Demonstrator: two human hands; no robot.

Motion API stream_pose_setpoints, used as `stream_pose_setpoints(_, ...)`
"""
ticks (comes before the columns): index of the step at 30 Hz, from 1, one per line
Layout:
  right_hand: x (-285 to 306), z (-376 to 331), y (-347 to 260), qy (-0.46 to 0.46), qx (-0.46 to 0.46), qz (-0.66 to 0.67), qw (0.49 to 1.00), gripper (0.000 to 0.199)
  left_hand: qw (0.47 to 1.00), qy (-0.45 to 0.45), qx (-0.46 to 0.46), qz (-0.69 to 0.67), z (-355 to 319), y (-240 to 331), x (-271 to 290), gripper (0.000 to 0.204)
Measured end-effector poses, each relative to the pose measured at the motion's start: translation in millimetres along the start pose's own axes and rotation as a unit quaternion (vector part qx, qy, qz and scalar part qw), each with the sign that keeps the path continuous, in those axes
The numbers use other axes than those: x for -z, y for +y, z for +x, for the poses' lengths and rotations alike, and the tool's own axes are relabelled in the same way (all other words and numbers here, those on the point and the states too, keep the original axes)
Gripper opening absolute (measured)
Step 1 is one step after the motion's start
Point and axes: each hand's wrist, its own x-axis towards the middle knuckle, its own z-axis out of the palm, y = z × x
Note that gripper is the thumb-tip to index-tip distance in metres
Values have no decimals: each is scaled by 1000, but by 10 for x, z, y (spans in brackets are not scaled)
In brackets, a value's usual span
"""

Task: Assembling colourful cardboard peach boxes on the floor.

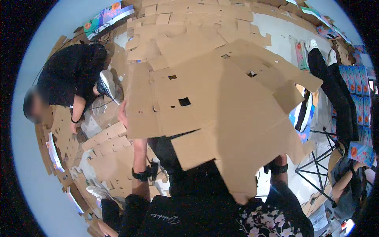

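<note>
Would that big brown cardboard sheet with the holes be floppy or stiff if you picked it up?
The cardboard sheet is probably light for its size, since it looks thin. It'd likely stay fairly stiff, as it spans broadly without much sagging. The flap sticking out might bend easily.

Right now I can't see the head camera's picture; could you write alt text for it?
A large brown cardboard sheet with cut-out holes spans the middle, the wearer's left hand at its left edge and the right hand hidden behind it. On the left, another person in black bends low; on the right, colourful boxes stand stacked.
</note>
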Motion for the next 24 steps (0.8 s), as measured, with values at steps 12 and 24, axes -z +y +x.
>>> stream_pose_setpoints(12,-299,448,465,90,-37,199,975,49,923,-211,223,-230,-1317,165,149,51)
stream_pose_setpoints(24,-247,-380,-352,-8,115,-166,979,39,952,-216,-9,-215,-510,714,411,38)
